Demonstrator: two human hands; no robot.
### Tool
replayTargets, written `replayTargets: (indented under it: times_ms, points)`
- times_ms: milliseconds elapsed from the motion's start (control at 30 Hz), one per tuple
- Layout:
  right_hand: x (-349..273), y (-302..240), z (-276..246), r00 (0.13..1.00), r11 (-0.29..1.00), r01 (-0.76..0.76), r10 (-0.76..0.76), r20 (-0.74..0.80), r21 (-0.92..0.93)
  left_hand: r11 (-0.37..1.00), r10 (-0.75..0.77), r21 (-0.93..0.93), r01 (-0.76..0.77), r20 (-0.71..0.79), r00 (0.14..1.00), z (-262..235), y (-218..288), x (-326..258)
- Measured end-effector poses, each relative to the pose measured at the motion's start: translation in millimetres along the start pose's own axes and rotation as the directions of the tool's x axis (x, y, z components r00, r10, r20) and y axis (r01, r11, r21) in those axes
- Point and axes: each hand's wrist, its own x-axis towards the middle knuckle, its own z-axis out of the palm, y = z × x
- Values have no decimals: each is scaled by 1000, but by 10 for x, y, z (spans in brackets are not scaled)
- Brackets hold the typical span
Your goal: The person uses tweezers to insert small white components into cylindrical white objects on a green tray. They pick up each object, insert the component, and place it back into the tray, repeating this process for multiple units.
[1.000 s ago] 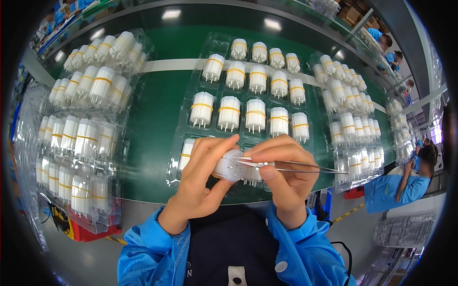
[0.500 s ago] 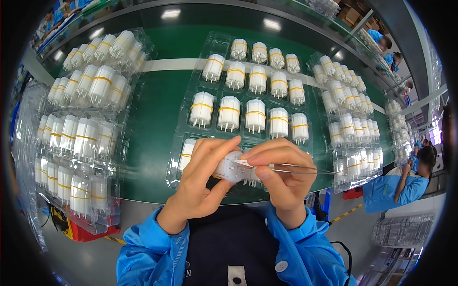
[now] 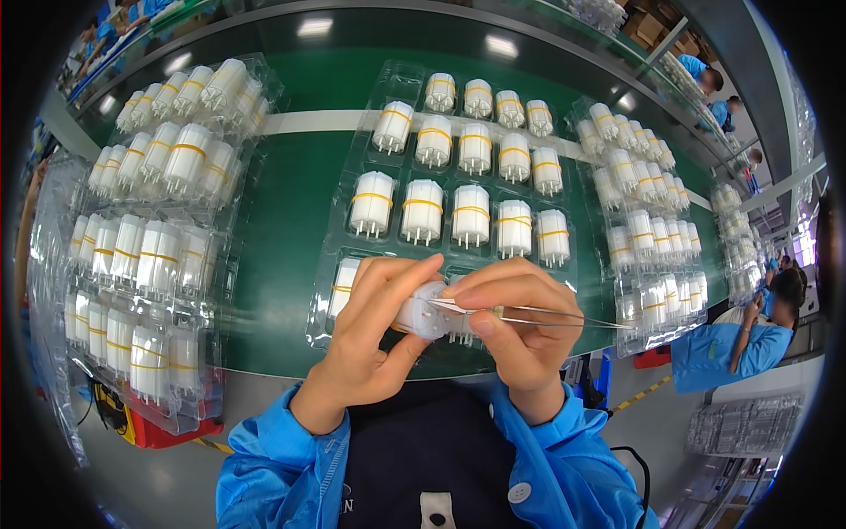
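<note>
My left hand (image 3: 366,339) is closed around a white cylindrical plug-like unit (image 3: 418,317), its round end turned toward my right hand. Between the thumb and fingers of my right hand (image 3: 529,326) is a pair of metal tweezers (image 3: 564,317). The tips of the tweezers reach the round end of the unit; what they touch there is too small to make out. Just beyond my hands lies a clear plastic tray (image 3: 333,207) with rows of white pronged cylinders (image 3: 423,212), each ringed by a yellow band. My hands hide part of the front row.
Stacked clear trays of similar cylinders stand on the left (image 3: 159,256) and on the right (image 3: 652,238). The green table (image 3: 282,229) runs beneath them. Red bins (image 3: 163,428) sit below the left edge. A co-worker in blue (image 3: 731,348) is at the right.
The tweezers' arms have shifted slightly at the round end of the unit. My left hand keeps its hold with almost no movement.
</note>
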Motion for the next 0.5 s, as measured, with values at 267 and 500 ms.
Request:
replayTargets:
  times_ms: [267, 500]
  points:
    - [-64, 28, 48, 992, 991, -67, 79, -100, 119, 999, 30, 32, -30, 7, 1000, -6, -1, 5]
    - [12, -22, -1, 1000, 999, 8, -8, 15, -48, 996, 50, 73, -50, -4, 999, 7, -19, -11]
